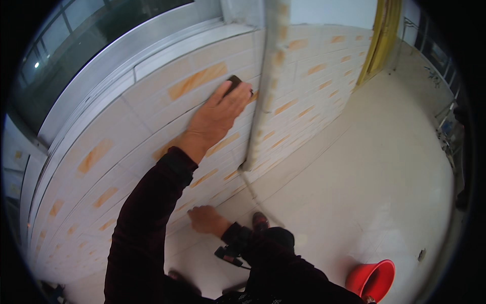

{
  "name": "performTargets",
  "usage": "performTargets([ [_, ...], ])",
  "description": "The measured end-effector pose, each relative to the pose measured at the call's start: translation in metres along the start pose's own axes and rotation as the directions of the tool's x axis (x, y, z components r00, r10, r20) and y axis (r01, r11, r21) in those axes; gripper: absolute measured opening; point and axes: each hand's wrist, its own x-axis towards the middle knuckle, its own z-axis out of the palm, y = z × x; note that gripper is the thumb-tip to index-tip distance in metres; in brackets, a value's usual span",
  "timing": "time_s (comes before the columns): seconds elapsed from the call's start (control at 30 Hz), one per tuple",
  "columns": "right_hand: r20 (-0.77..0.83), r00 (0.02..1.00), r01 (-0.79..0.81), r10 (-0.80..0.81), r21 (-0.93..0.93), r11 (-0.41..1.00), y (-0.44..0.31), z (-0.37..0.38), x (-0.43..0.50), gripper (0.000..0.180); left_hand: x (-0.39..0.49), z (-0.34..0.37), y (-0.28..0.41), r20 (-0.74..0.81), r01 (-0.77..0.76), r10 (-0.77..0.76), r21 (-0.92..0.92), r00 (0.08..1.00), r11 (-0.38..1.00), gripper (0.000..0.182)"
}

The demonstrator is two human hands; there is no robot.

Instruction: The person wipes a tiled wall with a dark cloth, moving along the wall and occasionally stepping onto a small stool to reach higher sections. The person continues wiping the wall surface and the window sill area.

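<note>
My left hand (pixel 222 112) presses a dark block (pixel 233 84), perhaps a sponge or a rubbing pad, flat against the tiled wall (pixel 152 102). Its fingers lie over the block, so only the block's upper end shows. White and orange brick-pattern tiles cover this wall below a window sill. Lower down, my right hand (pixel 208 220) hangs in front of my knee near the foot of the wall. Its fingers look curled, and their inner side is hidden. A black device (pixel 228 256) with a cable is beside my right forearm.
A vertical pipe (pixel 265 91) stands at the wall corner, right of my left hand. On the pale tiled floor (pixel 341 182), a red plastic bucket (pixel 370 279) is at lower right. A metal-framed window (pixel 125 49) is above the sill, and a yellow door frame (pixel 376 41) stands farther off.
</note>
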Motion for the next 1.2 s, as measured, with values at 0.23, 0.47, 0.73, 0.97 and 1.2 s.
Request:
performTargets([
  [0.23,0.267,0.96,-0.09,0.09,-0.012,0.996,0.003,-0.024,-0.003,0.032,-0.151,0.007,0.022,0.148,-0.402,0.393,0.029,0.907,0.915,0.056],
  [0.47,0.228,0.968,-0.109,0.101,0.02,0.994,0.021,-0.026,-0.017,0.033,-0.333,-0.045,-0.062,0.396,-0.339,0.38,-0.173,0.836,0.925,0.065],
  [0.73,0.14,0.989,0.012,-0.04,0.196,0.98,0.006,-0.028,-0.005,0.042,-0.345,-0.065,-0.16,0.407,0.162,-0.066,-0.207,0.911,0.965,0.084],
  [0.97,-0.219,0.975,0.113,-0.041,0.327,0.938,0.007,-0.157,-0.084,0.029,-0.214,-0.047,-0.092,0.248,0.334,-0.27,-0.269,0.93,0.903,0.08],
  [1.2,0.505,0.738,-0.658,0.447,0.396,0.64,0.123,-0.097,-0.274,0.038,-0.161,-0.047,-0.08,-0.127,0.183,-0.222,-0.263,0.967,0.947,0.048],
])
